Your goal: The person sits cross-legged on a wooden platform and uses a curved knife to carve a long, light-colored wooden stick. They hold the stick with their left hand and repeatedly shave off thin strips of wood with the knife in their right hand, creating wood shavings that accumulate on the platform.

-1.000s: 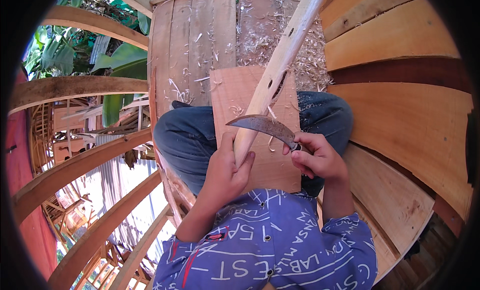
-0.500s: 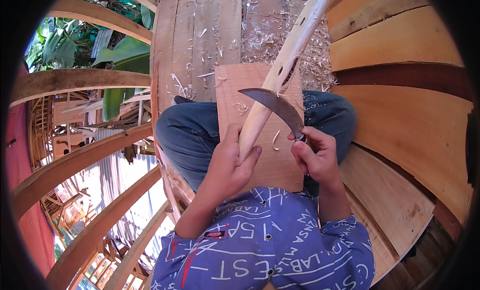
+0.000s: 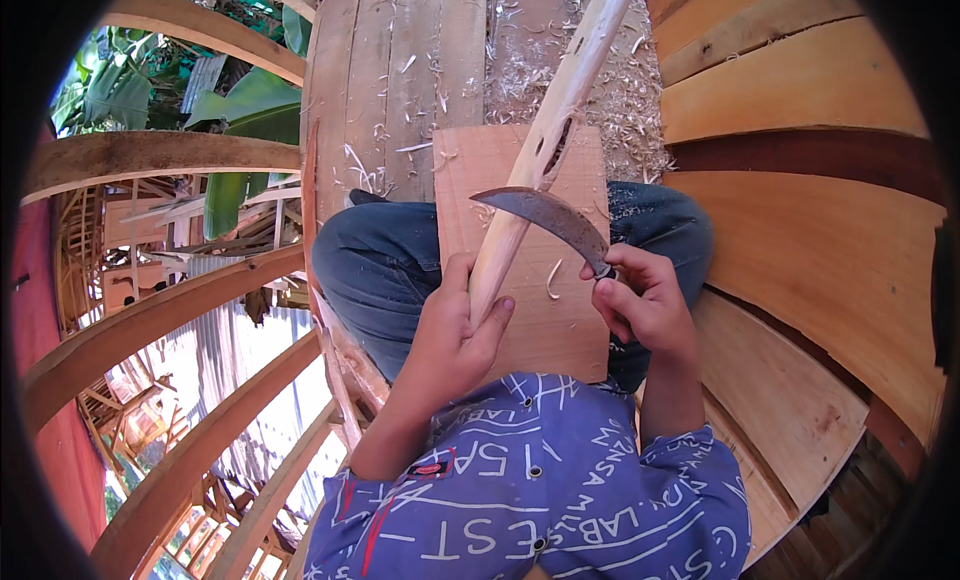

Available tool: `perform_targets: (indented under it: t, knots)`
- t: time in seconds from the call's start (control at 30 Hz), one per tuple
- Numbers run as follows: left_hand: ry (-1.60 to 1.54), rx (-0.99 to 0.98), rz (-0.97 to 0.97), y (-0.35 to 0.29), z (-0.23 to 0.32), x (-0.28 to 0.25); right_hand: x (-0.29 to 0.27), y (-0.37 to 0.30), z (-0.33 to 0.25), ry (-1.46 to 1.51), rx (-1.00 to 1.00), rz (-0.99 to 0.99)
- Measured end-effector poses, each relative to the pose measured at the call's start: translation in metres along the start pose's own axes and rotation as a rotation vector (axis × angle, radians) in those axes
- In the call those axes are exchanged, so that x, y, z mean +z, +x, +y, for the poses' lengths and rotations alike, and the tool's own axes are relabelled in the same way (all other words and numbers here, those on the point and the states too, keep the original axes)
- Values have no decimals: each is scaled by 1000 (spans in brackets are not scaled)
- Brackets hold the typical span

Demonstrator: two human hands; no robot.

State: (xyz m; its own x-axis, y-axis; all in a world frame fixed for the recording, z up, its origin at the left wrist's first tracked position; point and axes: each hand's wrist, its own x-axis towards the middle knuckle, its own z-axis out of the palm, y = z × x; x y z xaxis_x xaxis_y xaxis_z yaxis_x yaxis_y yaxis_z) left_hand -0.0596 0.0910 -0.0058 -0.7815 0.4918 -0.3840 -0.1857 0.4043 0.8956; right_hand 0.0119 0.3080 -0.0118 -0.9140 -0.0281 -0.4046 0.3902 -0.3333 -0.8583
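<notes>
My left hand [image 3: 455,325] is wrapped round the near end of a long pale wooden pole [image 3: 500,242], which slants up to the far right. Dark hollows show in the pole's side farther along. In my right hand [image 3: 645,300] is a sickle with a curved dark blade [image 3: 555,218]; its handle is mostly hidden by my fingers. The blade lies across the pole just beyond my left hand, its tip out past the pole's left side. Beneath the pole a flat wooden board [image 3: 545,345] rests across my lap, with a curled shaving on it.
Wood shavings [image 3: 630,130] litter the plank floor [image 3: 400,90] ahead. A wall of wide planks [image 3: 800,230] rises close on my right. Wooden rails [image 3: 170,165] stand on the left, with banana leaves [image 3: 255,110] and corrugated metal sheets beyond. My crossed legs [image 3: 375,270] flank the board.
The pole has shifted slightly left, with my left hand still round its end. The blade has swung a little lower and flatter across it. My right hand has barely moved.
</notes>
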Motion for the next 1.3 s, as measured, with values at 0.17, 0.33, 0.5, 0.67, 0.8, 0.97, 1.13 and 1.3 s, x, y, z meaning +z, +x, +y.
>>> perform_targets:
  t: [0.17, 0.33, 0.5, 0.67, 0.8, 0.97, 1.13, 1.3]
  knots:
    - [37, 24, 17, 1, -5, -2, 11, -2, 2, 55, 100, -57]
    - [-18, -12, -1, 3, 9, -1, 21, -7, 18, -237, -188, 176]
    - [-120, -81, -97, -5, 2, 0, 2, 11, 23, -236, -611, 760]
    - [-41, -55, -46, -1, -3, 3, -7, -6, -10, 87, -233, 206]
    - [23, 1, -9, 2, 0, 6, 3, -3, -3, -102, 28, -47]
    - [-40, 21, -68, 7, 15, 7, 19, -1, 22, -443, -462, 403]
    - [-119, -8, -69, 0, -8, 8, -14, 7, 3, 5, -592, 740]
    - [3, -46, 13, 6, 0, -2, -9, -8, -1, 54, -198, 144]
